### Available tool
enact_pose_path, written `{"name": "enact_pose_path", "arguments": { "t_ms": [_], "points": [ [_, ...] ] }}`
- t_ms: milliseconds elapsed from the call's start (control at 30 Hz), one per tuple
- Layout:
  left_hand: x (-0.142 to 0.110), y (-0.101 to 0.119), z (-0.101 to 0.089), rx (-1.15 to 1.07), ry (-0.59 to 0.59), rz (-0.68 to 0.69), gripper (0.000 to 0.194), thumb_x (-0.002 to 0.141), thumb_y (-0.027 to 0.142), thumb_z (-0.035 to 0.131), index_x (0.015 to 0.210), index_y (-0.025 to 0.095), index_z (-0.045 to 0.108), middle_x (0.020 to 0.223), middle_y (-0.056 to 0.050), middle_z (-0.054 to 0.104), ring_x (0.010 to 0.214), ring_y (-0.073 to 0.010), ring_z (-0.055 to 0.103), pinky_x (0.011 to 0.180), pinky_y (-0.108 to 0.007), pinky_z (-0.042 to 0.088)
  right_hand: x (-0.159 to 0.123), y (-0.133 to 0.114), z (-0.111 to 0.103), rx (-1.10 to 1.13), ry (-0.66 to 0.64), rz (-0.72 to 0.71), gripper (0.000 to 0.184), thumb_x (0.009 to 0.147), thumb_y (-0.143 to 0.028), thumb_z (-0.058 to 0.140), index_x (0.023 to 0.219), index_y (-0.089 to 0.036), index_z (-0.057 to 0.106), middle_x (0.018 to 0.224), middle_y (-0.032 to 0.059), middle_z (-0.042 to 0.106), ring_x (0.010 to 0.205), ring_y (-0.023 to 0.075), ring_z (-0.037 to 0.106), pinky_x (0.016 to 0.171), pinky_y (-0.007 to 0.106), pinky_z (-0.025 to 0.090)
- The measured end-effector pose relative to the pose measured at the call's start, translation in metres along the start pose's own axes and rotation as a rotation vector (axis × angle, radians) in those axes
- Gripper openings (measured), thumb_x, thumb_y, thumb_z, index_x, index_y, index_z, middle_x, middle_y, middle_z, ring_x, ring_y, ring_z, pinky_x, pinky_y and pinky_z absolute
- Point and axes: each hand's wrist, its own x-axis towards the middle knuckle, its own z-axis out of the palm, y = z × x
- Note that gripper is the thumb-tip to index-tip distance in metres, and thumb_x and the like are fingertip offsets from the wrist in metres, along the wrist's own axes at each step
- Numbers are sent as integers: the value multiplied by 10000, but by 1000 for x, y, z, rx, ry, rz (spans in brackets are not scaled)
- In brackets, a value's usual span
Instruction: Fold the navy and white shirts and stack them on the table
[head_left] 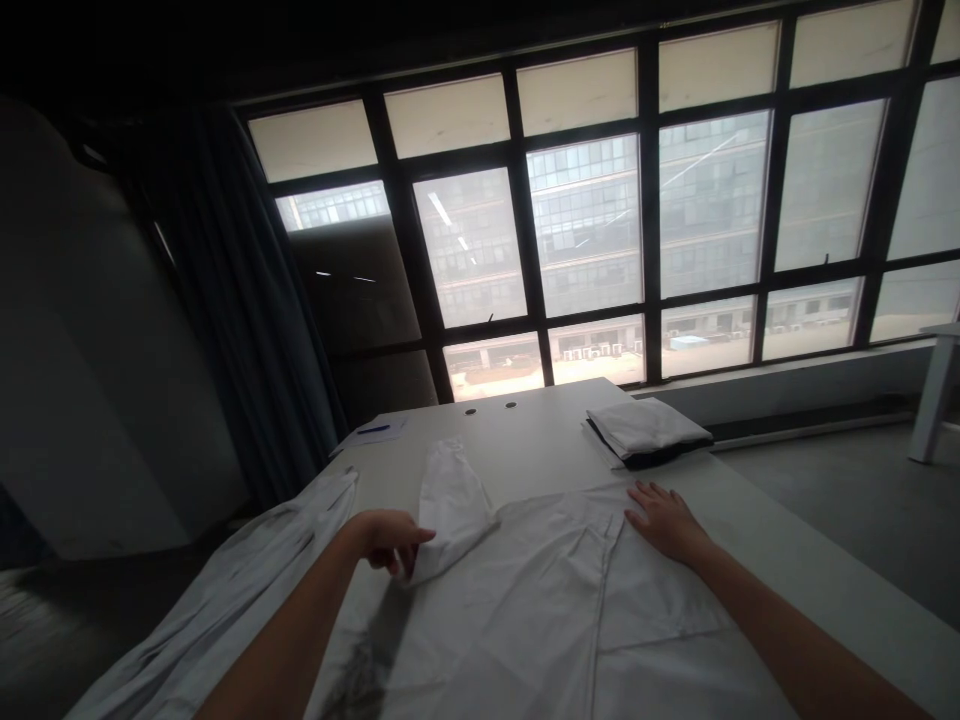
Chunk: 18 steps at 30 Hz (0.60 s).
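Note:
A white garment lies spread on the table, its near part running out of the bottom of the view. One sleeve points towards the far side. My left hand grips the cloth at the left edge, near the base of this sleeve, with thumb and fingers curled together. Its fingertips are partly in shadow. On the garment's upper right corner my right hand rests palm down, fingers stretched out. A seam or fold runs down the cloth between the two hands.
More white cloth lies heaped along the table's left edge. A folded white and black stack sits at the back right. At the far left are a paper and a blue pen. Windows and a blue curtain stand behind the white table.

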Motion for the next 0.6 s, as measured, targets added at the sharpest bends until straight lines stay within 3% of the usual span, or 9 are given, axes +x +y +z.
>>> {"name": "enact_pose_path", "arguments": {
  "t_ms": [100, 233, 433, 600],
  "points": [
    [8, 9, 7, 5, 34, -48, 426, 710, 537, 828, 782, 143, 681, 735, -123, 730, 676, -303, 700, 547, -369, 529, -1, -1, -1, -1, 2, -3, 595, 942, -515, 397, 1445, -218, 514, 1578, 102, 415, 1456, 325, 329, 1171, 551, 201],
    [20, 21, 32, -44, 188, -16, 327, 954, 425, 642, 1122, 145, 651, 1113, -64, 681, 956, -214, 674, 826, -391, 573, -2, -1, -3, -2, 2, -3, 597, 947, -510, 386, 1453, -215, 505, 1580, 100, 412, 1460, 325, 326, 1171, 548, 205],
    [23, 30, 58, -198, 325, -40, 361, 955, 355, 656, 1265, 182, 593, 1278, -86, 610, 1098, -242, 632, 908, -439, 556, -4, -3, -8, 10, -1, -1, 596, 947, -526, 386, 1442, -222, 521, 1579, 92, 414, 1460, 320, 329, 1177, 540, 192],
    [14, 62, 65, -428, 305, 40, 321, 972, 372, 632, 1216, 164, 611, 1179, -71, 650, 976, -202, 665, 829, -395, 583, -4, -4, -9, 18, -4, 2, 590, 946, -526, 394, 1446, -235, 515, 1579, 91, 415, 1463, 312, 324, 1179, 534, 191]
  ]
}}
